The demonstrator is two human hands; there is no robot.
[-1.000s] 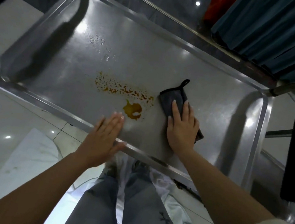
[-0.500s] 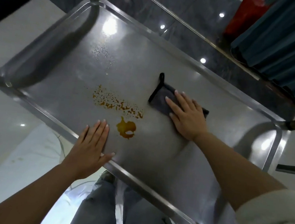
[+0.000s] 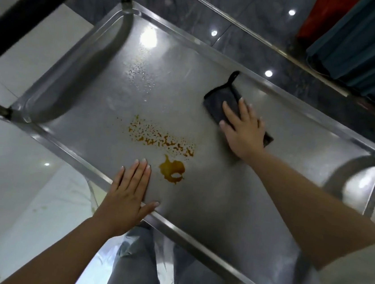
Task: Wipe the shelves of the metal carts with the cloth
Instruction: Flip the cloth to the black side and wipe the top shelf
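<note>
Denim-clad legs (image 3: 167, 268) stand just short of the cart shelf (image 3: 231, 217), the landmark for what follows. At its near rim the left hand (image 3: 126, 195) rests flat, fingers straight and together, thumb spread along the rim, holding nothing. Just beyond those fingertips sits an orange-brown puddle (image 3: 173, 169), and past that a band of orange speckles (image 3: 161, 137), both unwiped. Further in, toward the shelf's far rim and well apart from the spill, the right hand (image 3: 244, 129) presses down on the dark cloth (image 3: 219, 98), fingers extended and slightly apart on top of it rather than curled round it. A small hanging loop sticks out of the cloth's far corner. Clear water droplets (image 3: 140, 75) bead toward the shelf's far left. Beyond the far rim lie dark glossy floor tiles (image 3: 220, 12), a teal curtain (image 3: 368, 45) and something red (image 3: 322, 14).

The cloth looks soft, light and limp, folded into a pad; it should slide easily over the smooth steel and bunch if pushed from one edge. A flat palm over its middle seems the best hold, with firm downward pressure. Wet sauce may smear, so fresh folds will likely be needed.
</note>
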